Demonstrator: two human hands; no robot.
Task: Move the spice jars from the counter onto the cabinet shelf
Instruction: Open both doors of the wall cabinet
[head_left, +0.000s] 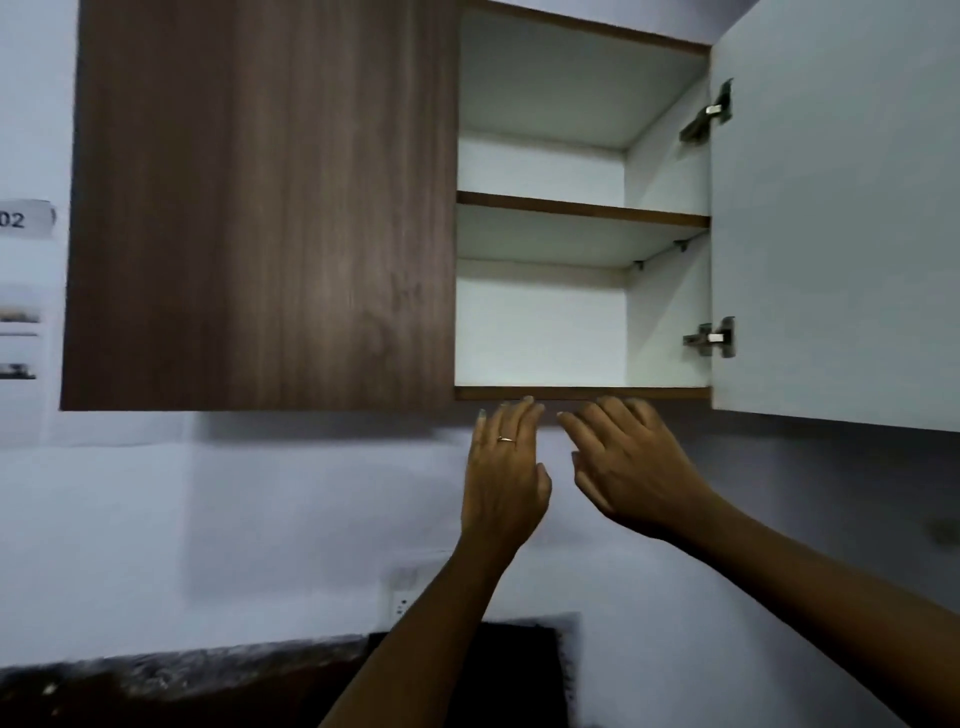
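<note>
A wall cabinet (582, 393) hangs ahead with its right door (831, 218) swung open. Inside are a middle shelf (582, 210) and a bottom shelf, and both look bare from this low angle. My left hand (504, 467), with a ring on one finger, is raised just below the cabinet's bottom edge, fingers straight and holding nothing. My right hand (628, 467) is beside it at the same height, fingers spread and empty. No spice jar shows in this view.
The left cabinet door (260, 208), dark wood, is closed. Two metal hinges (711, 338) stick out on the open door's inner side. A dark counter (182, 686) runs along the bottom, with a wall socket (402, 605) above it. Paper notices (23, 312) hang at left.
</note>
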